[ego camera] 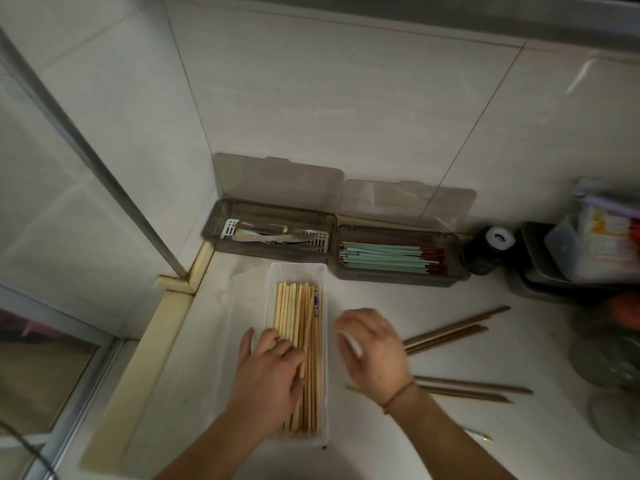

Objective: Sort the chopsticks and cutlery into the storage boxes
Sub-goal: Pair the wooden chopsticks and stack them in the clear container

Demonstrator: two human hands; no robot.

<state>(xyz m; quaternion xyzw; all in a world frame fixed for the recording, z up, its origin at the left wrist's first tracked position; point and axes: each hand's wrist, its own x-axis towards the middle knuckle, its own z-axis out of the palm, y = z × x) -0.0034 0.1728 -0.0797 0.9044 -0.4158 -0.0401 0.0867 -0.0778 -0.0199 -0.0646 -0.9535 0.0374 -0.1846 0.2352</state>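
While the left hand (pixel 273 368) pressed flat on the pale chopsticks (pixel 300 341) in the clear box (pixel 297 271), the right hand (pixel 372 348), fingers loosely curled and empty, hovered nearest the brown chopsticks (pixel 450 332), which lay just to its right, pointing far-right.
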